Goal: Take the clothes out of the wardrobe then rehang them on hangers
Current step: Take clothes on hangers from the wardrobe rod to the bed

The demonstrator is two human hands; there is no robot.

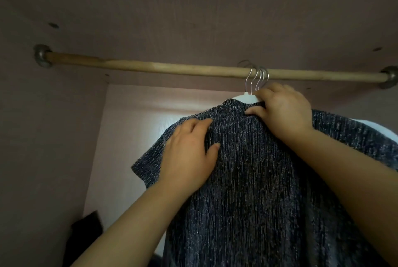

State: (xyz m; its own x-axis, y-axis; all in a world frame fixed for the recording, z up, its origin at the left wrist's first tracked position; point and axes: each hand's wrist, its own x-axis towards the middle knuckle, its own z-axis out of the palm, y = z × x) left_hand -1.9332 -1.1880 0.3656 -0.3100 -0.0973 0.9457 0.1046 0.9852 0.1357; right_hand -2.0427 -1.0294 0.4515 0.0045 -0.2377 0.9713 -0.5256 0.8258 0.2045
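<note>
A home wardrobe interior: wooden rail [193,70], hanger hooks [257,77] and brownish panel walls [53,137].

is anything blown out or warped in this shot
Head view: dim overall, yet the pale back wall behind the dark top is washed out; head view also slightly bows the wooden rod, a wide-angle effect.

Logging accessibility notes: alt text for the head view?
A dark grey ribbed top hangs on a white plastic hanger from a wooden rod; the right hand pinches its collar, the left hand rests on its shoulder.
</note>
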